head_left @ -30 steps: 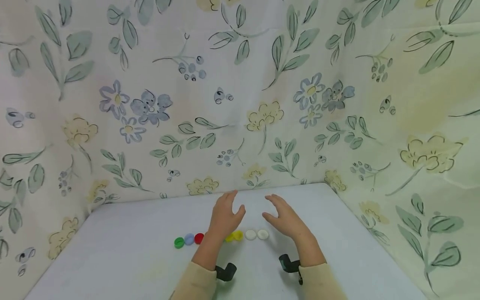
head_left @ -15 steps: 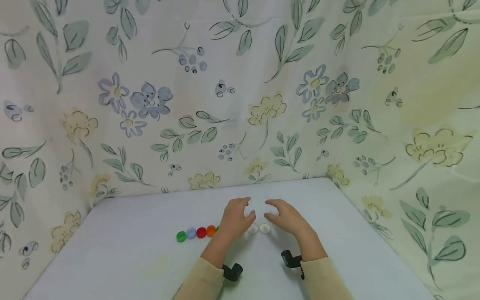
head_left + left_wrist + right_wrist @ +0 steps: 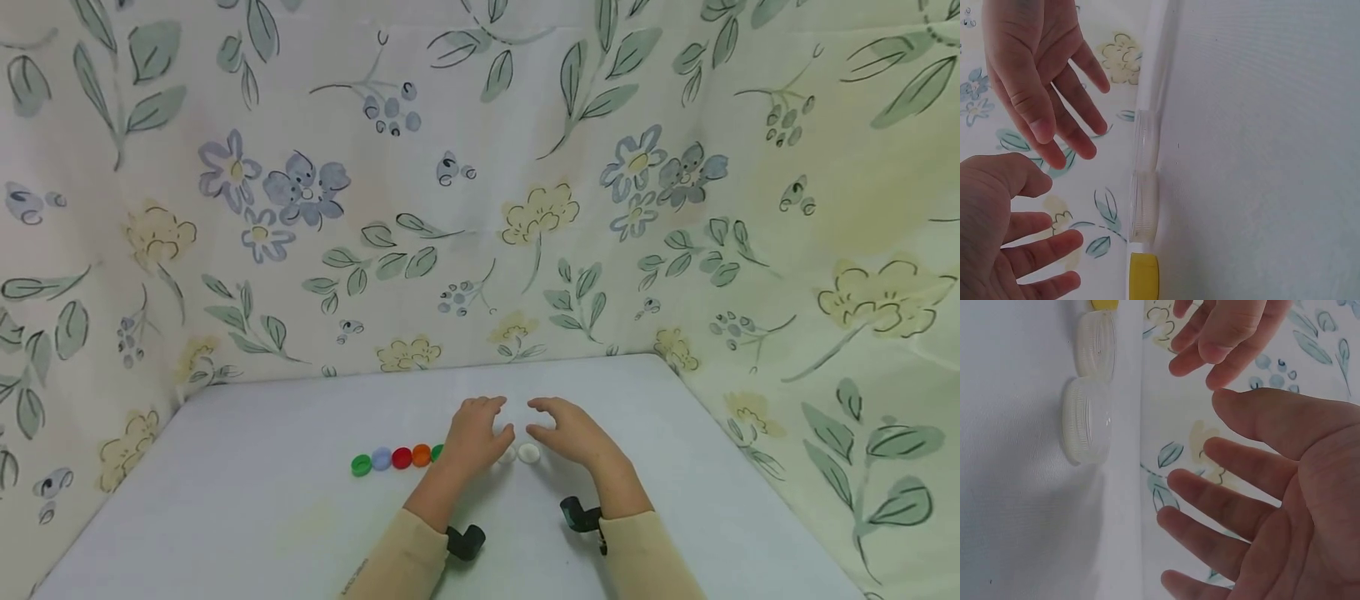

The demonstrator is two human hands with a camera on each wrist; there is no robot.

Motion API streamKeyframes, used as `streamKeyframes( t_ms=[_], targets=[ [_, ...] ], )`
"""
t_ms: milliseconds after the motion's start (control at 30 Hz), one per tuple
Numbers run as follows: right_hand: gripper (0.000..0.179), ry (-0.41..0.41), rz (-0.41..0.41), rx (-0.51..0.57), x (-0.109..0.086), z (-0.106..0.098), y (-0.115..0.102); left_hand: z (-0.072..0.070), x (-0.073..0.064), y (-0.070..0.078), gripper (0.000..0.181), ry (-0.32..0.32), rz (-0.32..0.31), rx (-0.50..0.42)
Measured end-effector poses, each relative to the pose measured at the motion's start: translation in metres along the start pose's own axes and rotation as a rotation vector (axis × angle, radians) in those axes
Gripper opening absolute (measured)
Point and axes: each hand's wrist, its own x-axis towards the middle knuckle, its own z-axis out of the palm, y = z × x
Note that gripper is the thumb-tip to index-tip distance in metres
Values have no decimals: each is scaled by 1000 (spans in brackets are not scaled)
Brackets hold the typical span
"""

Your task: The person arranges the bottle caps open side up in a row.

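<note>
The left hand [image 3: 474, 437] and right hand [image 3: 576, 435] are held empty and loosely spread above the table [image 3: 285, 517] near the row of caps [image 3: 402, 457], seemingly in readiness, with lowering needed for any grasp.

left hand [image 3: 474, 437], right hand [image 3: 573, 435], fingers [image 3: 1225, 503] spread

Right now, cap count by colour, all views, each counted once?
Green caps: 2
Light blue cap: 1
Red cap: 1
Orange cap: 1
Yellow cap: 1
Clear caps: 2
Total: 8 visible; the left hand may hide others in the head view.
</note>
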Motion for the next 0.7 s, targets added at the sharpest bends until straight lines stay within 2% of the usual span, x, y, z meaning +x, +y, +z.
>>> streamKeyframes(
  t_ms=[333,500,700],
  targets=[
    [49,-43,62,30,-1,0,2,2,-1,2,45,-37,11,18],
    [48,-48,66,15,0,-1,5,5,0,2,46,-50,33,56],
    [49,-73,96,-28,0,0,4,8,2,4,47,-79,16,83]
  ],
)
